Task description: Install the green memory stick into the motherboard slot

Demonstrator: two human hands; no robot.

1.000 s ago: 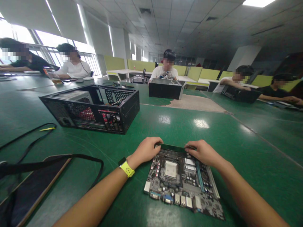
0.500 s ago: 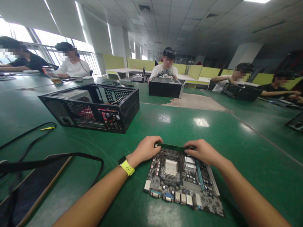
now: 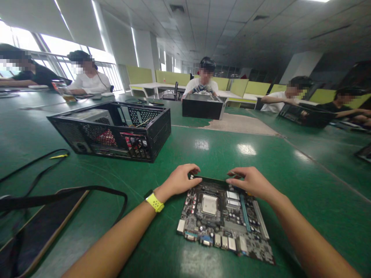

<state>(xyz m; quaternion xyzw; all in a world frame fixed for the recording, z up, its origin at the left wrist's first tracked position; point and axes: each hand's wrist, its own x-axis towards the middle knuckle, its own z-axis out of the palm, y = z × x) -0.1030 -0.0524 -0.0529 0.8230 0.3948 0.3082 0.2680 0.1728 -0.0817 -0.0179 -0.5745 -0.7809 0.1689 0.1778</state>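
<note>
A motherboard (image 3: 223, 224) lies flat on the green table in front of me, its ports facing me and a square silver processor (image 3: 209, 204) in its socket. Along its far edge runs a thin dark memory stick (image 3: 213, 180), seen nearly edge-on. At the left end of the stick is my left hand (image 3: 181, 179), thumb and fingers apart, with a yellow-banded watch on the wrist. My right hand (image 3: 251, 182) hovers at the other end, its thumb also spread from the fingers. I cannot tell whether either thumb still touches the stick or board.
An open black computer case (image 3: 150, 139) stands beyond my left hand. At left are black cables (image 3: 95, 189) over a dark flat board (image 3: 43, 231). Across the table, a gloved person works at another case (image 3: 203, 107); other people sit at both sides.
Both hands have loosened from the memory stick, fingers lifting away from the thumbs. The stick's green face, visible between the hands before, now shows as a darker, thinner strip.
</note>
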